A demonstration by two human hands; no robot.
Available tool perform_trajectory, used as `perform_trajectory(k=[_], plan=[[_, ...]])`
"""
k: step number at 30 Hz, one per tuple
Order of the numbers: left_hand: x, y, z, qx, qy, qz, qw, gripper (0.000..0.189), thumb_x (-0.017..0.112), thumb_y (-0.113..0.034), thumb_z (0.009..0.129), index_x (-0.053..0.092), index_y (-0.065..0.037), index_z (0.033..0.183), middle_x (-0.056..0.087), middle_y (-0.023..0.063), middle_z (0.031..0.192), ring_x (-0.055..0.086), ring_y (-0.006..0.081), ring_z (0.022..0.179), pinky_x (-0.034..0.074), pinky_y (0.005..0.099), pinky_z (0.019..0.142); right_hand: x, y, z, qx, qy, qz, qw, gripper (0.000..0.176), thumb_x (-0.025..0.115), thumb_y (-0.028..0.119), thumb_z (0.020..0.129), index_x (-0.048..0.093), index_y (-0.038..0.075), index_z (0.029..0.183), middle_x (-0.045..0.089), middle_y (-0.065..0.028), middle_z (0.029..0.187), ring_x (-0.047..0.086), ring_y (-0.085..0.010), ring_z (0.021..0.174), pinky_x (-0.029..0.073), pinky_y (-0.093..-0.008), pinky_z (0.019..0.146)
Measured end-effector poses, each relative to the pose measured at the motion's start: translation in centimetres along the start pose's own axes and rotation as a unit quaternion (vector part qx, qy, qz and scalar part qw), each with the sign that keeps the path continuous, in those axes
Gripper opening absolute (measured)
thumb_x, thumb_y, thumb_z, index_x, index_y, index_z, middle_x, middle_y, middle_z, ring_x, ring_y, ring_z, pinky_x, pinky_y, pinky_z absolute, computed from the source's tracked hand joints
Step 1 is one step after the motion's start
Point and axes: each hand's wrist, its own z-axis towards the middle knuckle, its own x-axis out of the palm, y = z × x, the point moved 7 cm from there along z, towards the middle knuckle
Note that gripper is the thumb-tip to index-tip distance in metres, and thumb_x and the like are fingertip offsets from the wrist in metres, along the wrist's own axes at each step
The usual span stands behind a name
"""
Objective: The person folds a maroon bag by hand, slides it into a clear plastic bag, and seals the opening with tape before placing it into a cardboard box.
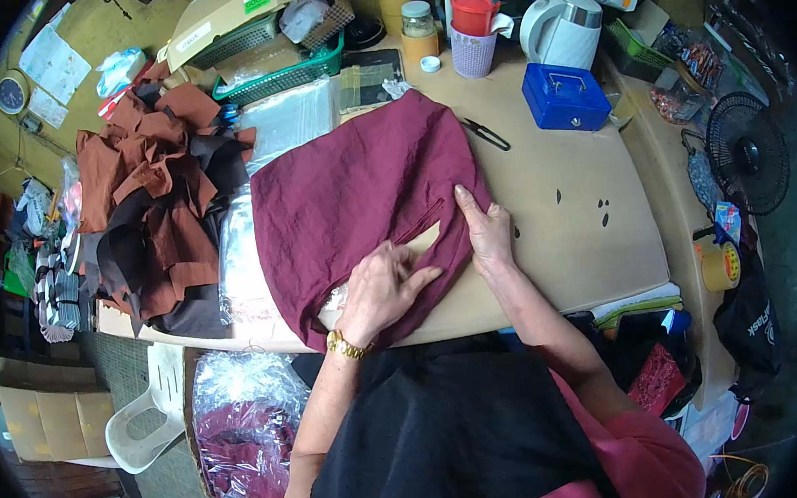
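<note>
Maroon cloth [356, 182] | right hand [491, 235] pinched its three-o'clock edge | left hand [376, 286] curled at six, hold unclear | even tension seemed wise

Tan table [580, 267], maroon cloth [357, 191], black snips [483, 132], blue box [560, 105]

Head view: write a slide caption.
Left hand and right hand handle maroon fabric, piled brown cloth at left, blue box at back right.

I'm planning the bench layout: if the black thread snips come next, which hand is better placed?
Right, probably: the right hand holds the maroon fabric nearer the thread snips; the left hand sits farther off.
</note>
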Motion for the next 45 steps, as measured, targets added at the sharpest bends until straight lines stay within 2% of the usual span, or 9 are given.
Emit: perform_trajectory(k=[5, 14, 20, 23, 29, 32, 35, 41, 45], plan=[[-2.2, -1.6, 2.7, 0.056, -0.227, -0.020, 0.972, 0.025, 0.073, -0.023, 0.087, 0.070, 0.002, 0.086, 0.068, 0.0196, 0.082, 0.066, 0.0377, 0.071, 0.050, 0.0414, 0.063, 2.8, 2.0, -2.6, -0.035, 0.128, -0.010, 0.991, 0.040, 0.067, 0.041, 0.095, 0.068, 0.001, 0.092, 0.066, -0.0002, 0.088, 0.055, -0.0087, 0.078, 0.045, -0.0281, 0.067], [-1.4, 0.1, 3.9, -0.021, -0.145, -0.136, 0.980, 0.019, 0.065, -0.016, 0.094, 0.070, 0.001, 0.090, 0.061, 0.0252, 0.073, 0.062, 0.0379, 0.064, 0.048, 0.0370, 0.062, 0.4, -3.7, -4.2, 0.221, 0.181, 0.150, 0.947, 0.035, 0.071, 0.030, 0.093, 0.066, 0.004, 0.117, 0.070, -0.0059, 0.106, 0.066, -0.0211, 0.095, 0.052, -0.0387, 0.086], [-2.7, -1.7, 0.4, 0.044, -0.099, 0.026, 0.994, 0.065, 0.084, -0.042, 0.074, 0.059, 0.007, 0.108, 0.064, 0.0251, 0.076, 0.067, 0.0408, 0.073, 0.051, 0.0428, 0.065, 3.1, -0.4, 0.0, 0.218, 0.208, 0.203, 0.932, 0.046, 0.070, 0.024, 0.094, 0.056, -0.002, 0.130, 0.063, -0.0125, 0.128, 0.061, -0.0235, 0.116, 0.049, -0.0414, 0.101], [-2.3, -0.6, -2.5, -0.007, -0.065, 0.030, 0.997, 0.035, 0.076, -0.028, 0.085, 0.060, 0.003, 0.086, 0.059, 0.0257, 0.071, 0.062, 0.0439, 0.069, 0.047, 0.0458, 0.060, 3.2, 0.1, 2.1, 0.172, 0.170, 0.226, 0.944, 0.046, 0.071, 0.023, 0.093, 0.056, -0.002, 0.129, 0.064, -0.0125, 0.126, 0.061, -0.0232, 0.115, 0.047, -0.0409, 0.102], [-3.0, 1.6, -4.1, -0.080, -0.130, -0.014, 0.988, 0.025, 0.067, -0.016, 0.091, 0.056, 0.001, 0.077, 0.060, 0.0264, 0.075, 0.063, 0.0418, 0.070, 0.047, 0.0464, 0.060, 3.1, -1.5, 2.5, 0.132, 0.139, 0.165, 0.967, 0.059, 0.064, 0.035, 0.098, 0.045, 0.000, 0.140, 0.054, -0.0109, 0.141, 0.053, -0.0229, 0.127, 0.041, -0.0424, 0.110], [-3.0, 1.8, -3.6, -0.045, -0.169, -0.017, 0.985, 0.023, 0.072, -0.018, 0.088, 0.061, 0.001, 0.081, 0.063, 0.0220, 0.076, 0.064, 0.0376, 0.071, 0.049, 0.0423, 0.061, 4.6, -1.6, -2.0, 0.255, 0.177, 0.254, 0.916, 0.080, 0.069, 0.047, 0.092, 0.031, 0.009, 0.152, 0.040, -0.0121, 0.152, 0.044, -0.0273, 0.136, 0.044, -0.0492, 0.107], [-2.6, 1.1, -3.3, -0.020, -0.188, -0.029, 0.982, 0.024, 0.077, -0.023, 0.085, 0.066, -0.001, 0.086, 0.066, 0.0168, 0.079, 0.067, 0.0342, 0.074, 0.051, 0.0399, 0.064, 5.4, -2.1, -7.3, 0.273, 0.268, 0.098, 0.919, 0.064, 0.068, 0.039, 0.095, 0.042, 0.009, 0.145, 0.054, -0.0068, 0.139, 0.054, -0.0230, 0.125, 0.049, -0.0480, 0.100], [-0.4, 2.4, -2.9, -0.063, -0.104, -0.080, 0.989, 0.022, 0.067, -0.023, 0.093, 0.065, -0.002, 0.088, 0.064, 0.0199, 0.076, 0.066, 0.0383, 0.073, 0.049, 0.0418, 0.063, 4.2, -2.4, -5.2, 0.240, 0.217, 0.204, 0.924, 0.048, 0.066, 0.033, 0.097, 0.053, 0.004, 0.134, 0.062, -0.0070, 0.125, 0.059, -0.0208, 0.115, 0.050, -0.0421, 0.098], [-1.0, 1.6, -2.7, 0.013, -0.201, -0.069, 0.977, 0.023, 0.066, -0.020, 0.093, 0.060, -0.001, 0.081, 0.061, 0.0218, 0.073, 0.063, 0.0413, 0.071, 0.047, 0.0451, 0.061, 4.6, -1.7, -8.1, 0.160, 0.244, 0.091, 0.952, 0.036, 0.069, 0.018, 0.095, 0.059, 0.003, 0.126, 0.065, -0.0059, 0.121, 0.061, -0.0144, 0.110, 0.050, -0.0333, 0.096]])
